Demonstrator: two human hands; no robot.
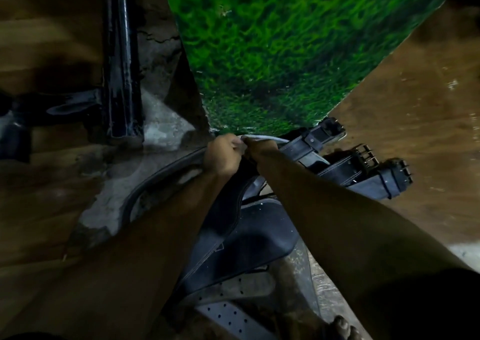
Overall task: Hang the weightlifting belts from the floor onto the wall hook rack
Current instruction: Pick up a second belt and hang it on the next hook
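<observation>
Weightlifting belts [345,168], black leather with metal buckles, piled on the floor [405,100] at the foot of a green grass-patterned wall panel [272,48], buckle ends fanned out to the right. Left hand [223,155] curled tight around the edge of one dark belt, which bows away to the lower left over a patch of bare grey concrete [161,124]. Right hand [259,147] just beside the left, almost touching it, fingers closed on a pale strap edge [265,138] at the top of the pile; exact grip partly hidden by the wrist. Both forearms stretched down from the bottom of the view. Wide padded belt back [257,230] lying between the arms, with two lighter perforated belt tongues [233,311] below it. Black metal post [122,61] standing upright at the upper left. Bare toes [345,326] at the lower edge.
</observation>
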